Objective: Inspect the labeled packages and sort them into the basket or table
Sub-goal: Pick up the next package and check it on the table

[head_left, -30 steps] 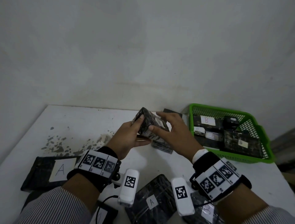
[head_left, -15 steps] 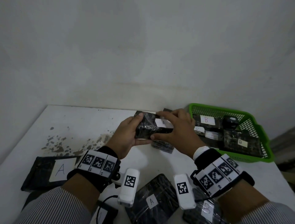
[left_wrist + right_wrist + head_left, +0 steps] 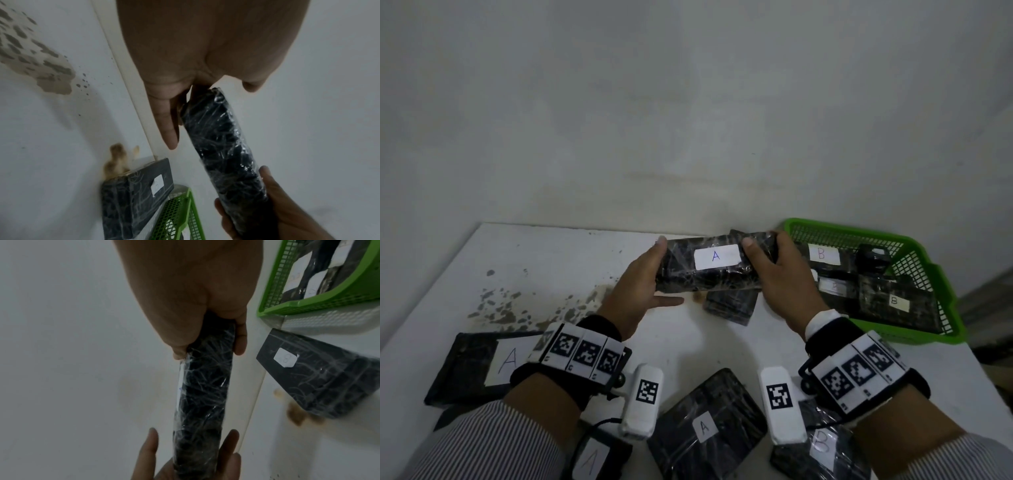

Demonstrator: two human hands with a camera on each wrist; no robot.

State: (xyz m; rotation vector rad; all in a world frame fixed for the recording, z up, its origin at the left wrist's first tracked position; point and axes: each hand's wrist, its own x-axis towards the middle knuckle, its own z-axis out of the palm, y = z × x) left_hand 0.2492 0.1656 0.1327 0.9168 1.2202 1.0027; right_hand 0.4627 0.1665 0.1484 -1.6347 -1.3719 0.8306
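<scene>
**White table, sort half done**

White table (image 3: 558, 260) at centre: both hands lift the package marked A (image 3: 714, 270), left hand (image 3: 640, 291) and right hand (image 3: 780, 284) clasping its ends. Basket (image 3: 945, 308) at three o'clock holds B packages; several packages remain at six o'clock.

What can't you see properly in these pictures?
- Middle label in the basket, head view: too blurred to read.
- Package under the held package, head view: mostly covered by it and the right hand; its label shows only in the wrist views.
- Bottom-left package, head view: cut off by the edge and partly behind the left sleeve.
- Held package's label, right wrist view: seen edge-on, unreadable.
- Left hand: fingers behind the package hidden.
</scene>
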